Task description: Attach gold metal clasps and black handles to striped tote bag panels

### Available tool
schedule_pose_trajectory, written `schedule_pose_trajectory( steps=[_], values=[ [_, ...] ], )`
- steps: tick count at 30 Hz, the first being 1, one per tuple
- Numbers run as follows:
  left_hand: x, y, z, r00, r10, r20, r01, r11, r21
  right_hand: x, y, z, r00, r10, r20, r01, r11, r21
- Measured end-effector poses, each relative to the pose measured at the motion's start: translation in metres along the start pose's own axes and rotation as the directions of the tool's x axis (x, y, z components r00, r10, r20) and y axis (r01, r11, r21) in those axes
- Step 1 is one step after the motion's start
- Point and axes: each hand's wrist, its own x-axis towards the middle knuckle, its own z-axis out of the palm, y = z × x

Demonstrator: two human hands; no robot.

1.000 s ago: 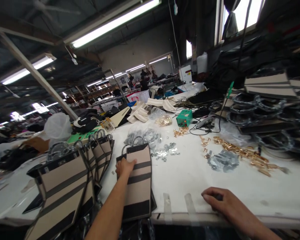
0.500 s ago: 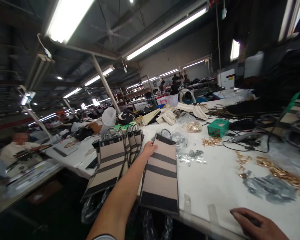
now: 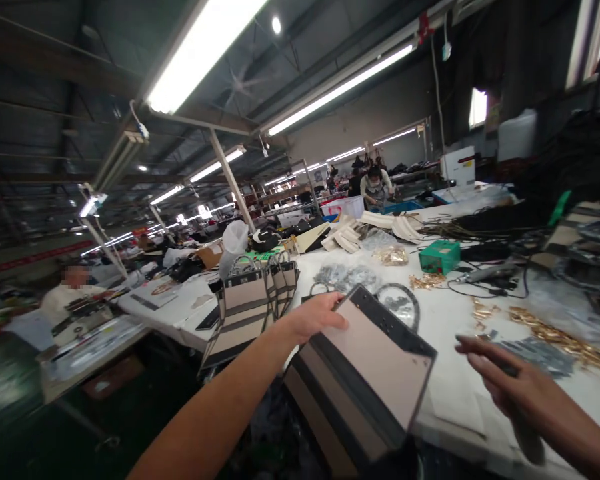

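Note:
My left hand (image 3: 325, 313) grips the upper left edge of a beige bag panel (image 3: 380, 353) with dark bands and a black top strip with small holes. The panel is tilted over the table's front edge, and its lower end hangs down. Behind its top, a plastic-wrapped loop handle (image 3: 403, 303) shows. Off to the right of the panel, not touching it, my right hand (image 3: 520, 383) is held with fingers apart and nothing in it. Similar striped bag panels (image 3: 245, 303) with wrapped handles lie left of my left hand.
A green box (image 3: 439, 257) stands on the white table (image 3: 445, 310). Gold metal fittings (image 3: 555, 333) and grey flat pieces (image 3: 540, 357) lie to the right, near a corded tool (image 3: 493, 275). One person (image 3: 75, 287) sits at a machine at left; another (image 3: 376, 187) works at the back.
My left hand has brought the panel right and closer, turning it from lying on the table to tilted at its edge. My right hand has risen and its fingers have stretched out.

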Motion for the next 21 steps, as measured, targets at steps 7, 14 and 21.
schedule_pose_trajectory(
  steps=[7, 14, 21],
  values=[
    [-0.045, -0.04, 0.082, 0.953, -0.079, 0.292, 0.045, 0.992, 0.122, -0.016, -0.047, -0.029, 0.847, -0.39, 0.362, 0.454, 0.885, -0.107],
    [-0.02, -0.082, 0.118, 0.897, -0.098, 0.432, 0.07, 0.994, 0.08, -0.062, -0.011, -0.048, 0.891, -0.24, 0.386, 0.384, 0.851, -0.357],
    [0.023, -0.073, 0.136, 0.908, -0.19, 0.374, 0.065, 0.945, 0.321, -0.088, 0.037, -0.047, 0.963, -0.087, 0.256, 0.171, 0.929, -0.328]
  ],
)
